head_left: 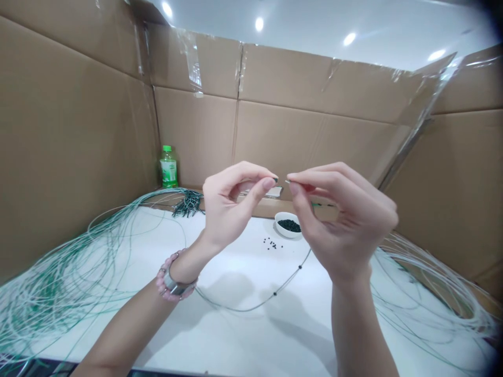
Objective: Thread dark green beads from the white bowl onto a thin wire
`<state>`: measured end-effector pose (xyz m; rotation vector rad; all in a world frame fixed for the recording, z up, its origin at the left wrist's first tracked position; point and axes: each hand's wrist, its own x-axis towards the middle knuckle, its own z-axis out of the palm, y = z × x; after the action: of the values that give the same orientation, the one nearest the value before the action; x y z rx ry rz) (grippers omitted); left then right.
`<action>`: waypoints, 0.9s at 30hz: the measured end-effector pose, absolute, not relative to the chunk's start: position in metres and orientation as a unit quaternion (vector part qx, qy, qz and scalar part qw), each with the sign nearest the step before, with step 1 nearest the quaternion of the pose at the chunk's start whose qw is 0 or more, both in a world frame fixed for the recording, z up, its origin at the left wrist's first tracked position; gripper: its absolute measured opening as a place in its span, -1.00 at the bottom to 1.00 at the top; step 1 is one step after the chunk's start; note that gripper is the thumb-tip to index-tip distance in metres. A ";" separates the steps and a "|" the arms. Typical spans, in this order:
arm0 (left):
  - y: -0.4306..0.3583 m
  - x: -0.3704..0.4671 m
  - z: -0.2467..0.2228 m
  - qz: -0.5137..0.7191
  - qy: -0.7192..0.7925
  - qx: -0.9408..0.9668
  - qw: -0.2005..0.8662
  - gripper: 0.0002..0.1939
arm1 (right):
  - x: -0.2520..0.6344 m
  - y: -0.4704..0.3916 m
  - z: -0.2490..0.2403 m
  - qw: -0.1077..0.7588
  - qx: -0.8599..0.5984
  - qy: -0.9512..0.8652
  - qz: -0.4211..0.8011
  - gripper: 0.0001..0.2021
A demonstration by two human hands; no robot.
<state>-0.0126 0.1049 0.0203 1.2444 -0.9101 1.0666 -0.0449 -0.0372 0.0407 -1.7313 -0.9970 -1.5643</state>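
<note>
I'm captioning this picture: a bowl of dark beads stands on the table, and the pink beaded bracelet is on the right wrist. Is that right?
Not quite: the head view shows the pink beaded bracelet on the left wrist, not the right wrist. The bowl of dark beads does stand on the table.

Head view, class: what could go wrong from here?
The left hand pinches a tiny dark piece that might slip out. Loose small black beads on the white tabletop could roll away. The overlapping thin green and white cords at the left may tangle.
</note>
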 end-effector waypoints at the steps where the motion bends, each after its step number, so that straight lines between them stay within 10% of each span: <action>1: 0.105 -0.013 0.020 0.458 -0.394 0.533 0.593 -0.88 | -0.045 -0.037 0.041 0.291 -0.654 -0.374 -0.589 -0.80; 27: 0.094 -0.014 0.021 0.401 -0.386 0.506 0.659 -0.88 | -0.040 -0.033 0.037 0.348 -0.625 -0.414 -0.564 -0.79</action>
<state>-0.0144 0.0944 0.0206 1.1452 -0.8743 0.9069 -0.0398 -0.0331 0.0373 -1.6199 -1.0731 -1.4613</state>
